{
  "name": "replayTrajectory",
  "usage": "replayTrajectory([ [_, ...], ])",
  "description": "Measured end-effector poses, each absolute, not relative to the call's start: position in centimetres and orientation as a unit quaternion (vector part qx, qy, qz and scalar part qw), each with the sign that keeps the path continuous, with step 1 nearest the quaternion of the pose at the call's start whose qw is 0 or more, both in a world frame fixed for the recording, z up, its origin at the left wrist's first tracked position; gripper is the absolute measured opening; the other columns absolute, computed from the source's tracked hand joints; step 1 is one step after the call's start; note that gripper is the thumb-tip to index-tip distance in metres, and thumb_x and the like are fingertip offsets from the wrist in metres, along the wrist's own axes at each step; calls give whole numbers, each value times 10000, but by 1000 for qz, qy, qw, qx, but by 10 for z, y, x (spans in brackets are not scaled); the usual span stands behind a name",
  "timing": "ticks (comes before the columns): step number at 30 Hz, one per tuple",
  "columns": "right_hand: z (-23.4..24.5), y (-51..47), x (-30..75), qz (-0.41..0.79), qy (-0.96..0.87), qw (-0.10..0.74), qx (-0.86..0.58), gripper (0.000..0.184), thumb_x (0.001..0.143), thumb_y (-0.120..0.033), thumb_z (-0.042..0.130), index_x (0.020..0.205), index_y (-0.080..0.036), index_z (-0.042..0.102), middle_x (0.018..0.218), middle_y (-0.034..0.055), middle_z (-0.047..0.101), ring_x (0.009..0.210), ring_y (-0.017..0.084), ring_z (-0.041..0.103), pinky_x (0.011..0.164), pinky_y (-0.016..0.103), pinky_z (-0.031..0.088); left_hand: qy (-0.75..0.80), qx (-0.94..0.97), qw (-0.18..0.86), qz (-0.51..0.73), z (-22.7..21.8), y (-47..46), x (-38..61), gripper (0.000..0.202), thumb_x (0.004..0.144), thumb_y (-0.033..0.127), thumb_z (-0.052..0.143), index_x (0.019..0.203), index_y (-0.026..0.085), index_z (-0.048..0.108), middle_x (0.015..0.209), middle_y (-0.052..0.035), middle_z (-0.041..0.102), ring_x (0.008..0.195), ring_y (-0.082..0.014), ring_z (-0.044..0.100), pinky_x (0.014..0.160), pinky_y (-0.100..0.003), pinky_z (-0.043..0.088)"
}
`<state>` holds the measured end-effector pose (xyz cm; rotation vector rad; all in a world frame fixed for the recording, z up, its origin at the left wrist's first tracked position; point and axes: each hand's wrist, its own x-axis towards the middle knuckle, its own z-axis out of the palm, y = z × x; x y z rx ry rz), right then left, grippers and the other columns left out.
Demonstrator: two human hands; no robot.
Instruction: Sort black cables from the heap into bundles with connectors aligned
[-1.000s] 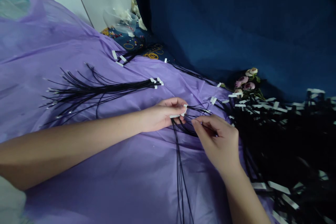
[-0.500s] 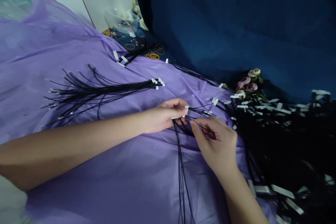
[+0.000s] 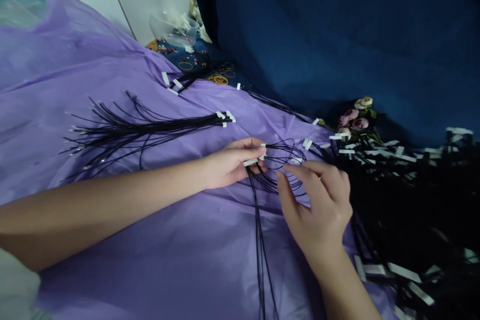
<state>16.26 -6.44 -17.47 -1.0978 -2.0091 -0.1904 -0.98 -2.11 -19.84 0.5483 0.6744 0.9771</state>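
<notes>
Between thumb and fingers, my left hand point(image 3: 238, 162) grips a wire harness by its white connectors point(image 3: 252, 162). Thin black wires point(image 3: 298, 152) loop out to the right from the connectors, and a few black wires point(image 3: 258, 240) hang straight down over the purple sheet. Just right of the loops, my right hand point(image 3: 318, 200) has thumb and forefinger apart, with nothing visible between them. Its fingertips are close to the looped wires; whether they touch I cannot tell.
A bundle of black wires point(image 3: 150, 130) with white connectors lies left on the purple sheet point(image 3: 180, 260). A large dark heap of harnesses point(image 3: 412, 210) fills the right. Artificial flowers point(image 3: 354, 119), rubber bands point(image 3: 217, 79) and a clear plastic bowl point(image 3: 176, 30) sit behind.
My right hand has let go of a wire and moved slightly right, its fingers spreading. The wires by the connectors now show as wider loops. My left hand stays nearly still.
</notes>
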Motion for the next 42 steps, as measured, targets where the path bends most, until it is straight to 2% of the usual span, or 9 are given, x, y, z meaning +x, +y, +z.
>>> replayTrajectory([
  [2,-175,-68,161,15,-828,378,-414,130,816,-123,639,937,-168,657,849,60,643,786,176,581,755,302,464,319,246,791,460,-198,-21,-10,100,781,125,657,816,146,566,705,7,574,665,-110,589,677,-251,427],
  [5,-177,-71,156,158,-841,286,-431,117,853,-130,570,929,-169,651,821,40,632,778,163,603,727,269,472,319,244,793,457,-199,-20,-11,87,797,124,640,827,148,562,708,3,578,674,-118,594,649,-243,419],
  [8,-180,-72,153,189,-838,213,-465,142,859,-134,540,895,-193,664,818,22,621,760,162,612,688,260,452,307,243,797,460,-200,-19,-11,86,799,120,638,827,144,560,712,3,581,678,-116,594,675,-247,426],
  [11,-181,-72,152,195,-833,187,-483,150,863,-145,533,889,-209,666,832,8,620,741,151,617,664,250,431,299,235,800,465,-202,-18,-10,100,788,111,648,828,139,562,722,3,583,684,-116,596,708,-258,433],
  [17,-181,-71,154,222,-827,205,-474,130,860,-144,530,895,-203,641,864,1,613,767,142,617,698,241,432,301,233,799,465,-201,-18,-10,108,781,120,667,820,141,568,720,2,577,682,-111,587,688,-254,423],
  [22,-183,-70,153,205,-828,176,-491,131,871,-165,526,869,-220,645,850,-4,613,745,142,614,669,245,414,304,233,794,471,-200,-18,-9,85,788,108,649,806,136,571,706,0,574,679,-116,591,693,-255,431],
  [28,-184,-70,151,212,-827,188,-485,139,855,-154,538,936,-215,633,879,-2,622,779,151,618,696,247,422,301,238,795,470,-201,-19,-10,97,785,122,662,810,138,569,709,-2,571,690,-116,586,705,-259,432],
  [42,-181,-70,149,267,-814,190,-479,101,863,-161,525,847,-206,614,842,7,625,725,132,590,693,241,432,282,240,803,467,-204,-19,-11,108,785,134,672,826,145,572,725,0,586,692,-111,588,703,-258,430],
])
